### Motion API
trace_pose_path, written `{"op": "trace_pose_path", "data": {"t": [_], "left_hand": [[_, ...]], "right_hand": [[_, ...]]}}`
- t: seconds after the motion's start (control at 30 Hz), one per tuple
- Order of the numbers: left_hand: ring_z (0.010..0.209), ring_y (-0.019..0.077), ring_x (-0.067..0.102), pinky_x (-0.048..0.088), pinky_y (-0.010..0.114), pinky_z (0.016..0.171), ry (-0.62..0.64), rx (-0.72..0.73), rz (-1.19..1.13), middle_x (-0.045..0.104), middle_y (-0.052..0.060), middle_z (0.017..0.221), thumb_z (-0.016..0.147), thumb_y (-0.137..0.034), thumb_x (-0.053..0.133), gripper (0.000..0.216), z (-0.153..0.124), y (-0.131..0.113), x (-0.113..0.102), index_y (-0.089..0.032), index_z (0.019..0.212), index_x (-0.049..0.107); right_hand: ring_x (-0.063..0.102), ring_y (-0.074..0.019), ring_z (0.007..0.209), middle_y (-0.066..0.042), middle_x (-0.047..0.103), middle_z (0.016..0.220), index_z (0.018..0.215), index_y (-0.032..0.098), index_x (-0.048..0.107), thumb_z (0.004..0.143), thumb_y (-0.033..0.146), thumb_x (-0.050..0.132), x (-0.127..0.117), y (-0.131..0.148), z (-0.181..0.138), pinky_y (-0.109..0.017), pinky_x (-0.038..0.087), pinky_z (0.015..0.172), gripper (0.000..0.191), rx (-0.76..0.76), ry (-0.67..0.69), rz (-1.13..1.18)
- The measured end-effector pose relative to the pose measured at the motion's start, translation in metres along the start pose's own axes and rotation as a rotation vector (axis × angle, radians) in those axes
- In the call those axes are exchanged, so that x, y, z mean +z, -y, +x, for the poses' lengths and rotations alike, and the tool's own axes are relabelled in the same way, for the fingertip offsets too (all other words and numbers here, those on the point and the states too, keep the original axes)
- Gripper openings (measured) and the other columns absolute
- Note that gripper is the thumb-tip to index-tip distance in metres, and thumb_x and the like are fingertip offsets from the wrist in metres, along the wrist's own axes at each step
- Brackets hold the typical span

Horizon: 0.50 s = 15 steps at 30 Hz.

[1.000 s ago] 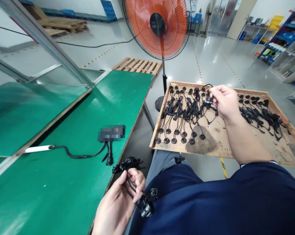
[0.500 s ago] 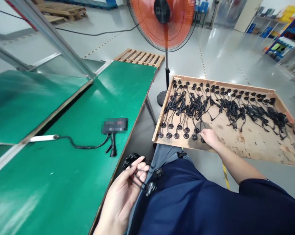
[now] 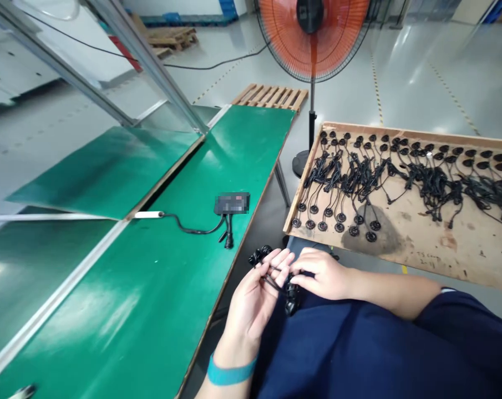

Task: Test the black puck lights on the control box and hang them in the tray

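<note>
My left hand (image 3: pixel 253 302) is palm up in front of my body, with its fingers curled round a bundle of black cables (image 3: pixel 291 299). Loops of cable stick out past its fingertips, and dark connector ends hang on the right side. Close against it, my right hand (image 3: pixel 323 275) has its thumb and fingers closed on the connector end of the bundle; part of the grip is hidden. To the right, a shallow wooden tray (image 3: pixel 404 257) holds many more black cables (image 3: pixel 363 174) with round ends laid in rows.
A green-topped bench (image 3: pixel 130 310) runs along my left, with a blurred-out black device (image 3: pixel 232 204) and its cable near the edge. An orange fan (image 3: pixel 313 50) stands beyond the tray. A wooden pallet (image 3: pixel 271 96) lies behind the bench.
My right hand has left the wooden tray's front row and come back to the cables at my left hand. The view has swung left, and the held bundle sits closer to the tray.
</note>
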<state>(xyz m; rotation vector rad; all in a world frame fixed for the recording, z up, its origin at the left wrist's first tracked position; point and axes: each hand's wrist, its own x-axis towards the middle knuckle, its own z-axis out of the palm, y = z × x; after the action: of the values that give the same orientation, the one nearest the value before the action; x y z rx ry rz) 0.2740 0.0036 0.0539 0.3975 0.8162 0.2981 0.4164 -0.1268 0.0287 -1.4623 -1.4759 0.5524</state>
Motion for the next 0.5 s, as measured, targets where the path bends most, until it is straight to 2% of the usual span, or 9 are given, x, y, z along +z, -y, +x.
{"op": "trace_pose_path", "data": {"t": [0.07, 0.17, 0.27, 0.33, 0.37, 0.43, 0.5], "left_hand": [[0.126, 0.0329, 0.065, 0.061, 0.039, 0.099, 0.005, 0.001, 0.010, 0.067, 0.025, 0.133, 0.092, -0.005, 0.051, 0.053, 0.000, 0.001, -0.003, -0.006, 0.145, 0.053], [0.124, 0.0325, 0.066, 0.063, 0.037, 0.096, -0.001, -0.005, 0.028, 0.067, 0.024, 0.133, 0.089, -0.003, 0.054, 0.054, 0.000, 0.000, -0.006, -0.007, 0.142, 0.057], [0.118, 0.0333, 0.070, 0.065, 0.035, 0.086, -0.006, -0.069, 0.142, 0.071, 0.023, 0.127, 0.085, -0.008, 0.063, 0.047, -0.002, 0.001, -0.008, -0.009, 0.131, 0.066], [0.099, 0.0327, 0.075, 0.064, 0.032, 0.068, 0.000, -0.101, 0.267, 0.076, 0.022, 0.112, 0.079, -0.016, 0.074, 0.038, -0.005, 0.002, -0.009, -0.009, 0.116, 0.072], [0.083, 0.0288, 0.076, 0.060, 0.029, 0.058, 0.005, -0.093, 0.323, 0.077, 0.020, 0.101, 0.076, -0.020, 0.080, 0.035, -0.006, 0.001, -0.009, -0.009, 0.108, 0.074], [0.052, 0.0150, 0.060, 0.046, 0.023, 0.044, 0.025, -0.039, 0.388, 0.073, 0.010, 0.075, 0.071, -0.027, 0.086, 0.033, -0.010, 0.000, -0.007, -0.012, 0.098, 0.074], [0.043, 0.0060, 0.040, 0.036, 0.019, 0.040, 0.062, -0.018, 0.404, 0.058, 0.000, 0.058, 0.070, -0.033, 0.088, 0.034, -0.014, -0.003, -0.003, -0.015, 0.093, 0.073]], "right_hand": [[0.058, -0.0176, 0.074, -0.003, 0.065, 0.076, 0.079, 0.020, 0.065, 0.094, 0.031, 0.066, 0.010, -0.005, 0.001, -0.034, 0.049, 0.079, 0.019, 0.071, 0.013, 0.056], [0.054, -0.0140, 0.067, 0.000, 0.061, 0.073, 0.082, 0.018, 0.069, 0.089, 0.033, 0.071, 0.009, -0.012, -0.003, -0.027, 0.046, 0.067, 0.016, 0.182, -0.017, 0.188], [0.052, -0.0116, 0.062, 0.000, 0.062, 0.074, 0.091, 0.017, 0.073, 0.090, 0.034, 0.067, -0.009, -0.013, -0.004, -0.025, 0.043, 0.060, 0.019, 0.271, -0.110, 0.246], [0.053, -0.0112, 0.061, -0.001, 0.064, 0.074, 0.090, 0.015, 0.073, 0.089, 0.035, 0.066, -0.029, -0.013, -0.004, -0.024, 0.043, 0.059, 0.021, 0.335, -0.188, 0.277], [0.053, -0.0112, 0.061, -0.001, 0.065, 0.073, 0.088, 0.014, 0.072, 0.088, 0.035, 0.067, -0.040, -0.014, -0.004, -0.024, 0.043, 0.058, 0.022, 0.366, -0.230, 0.285], [0.055, -0.0119, 0.061, -0.002, 0.066, 0.071, 0.083, 0.013, 0.071, 0.085, 0.037, 0.070, -0.066, -0.017, -0.003, -0.024, 0.045, 0.058, 0.024, 0.406, -0.321, 0.254], [0.058, -0.0130, 0.065, -0.003, 0.068, 0.074, 0.081, 0.014, 0.071, 0.085, 0.039, 0.072, -0.096, -0.017, -0.002, -0.026, 0.049, 0.061, 0.025, 0.413, -0.428, 0.180]]}}
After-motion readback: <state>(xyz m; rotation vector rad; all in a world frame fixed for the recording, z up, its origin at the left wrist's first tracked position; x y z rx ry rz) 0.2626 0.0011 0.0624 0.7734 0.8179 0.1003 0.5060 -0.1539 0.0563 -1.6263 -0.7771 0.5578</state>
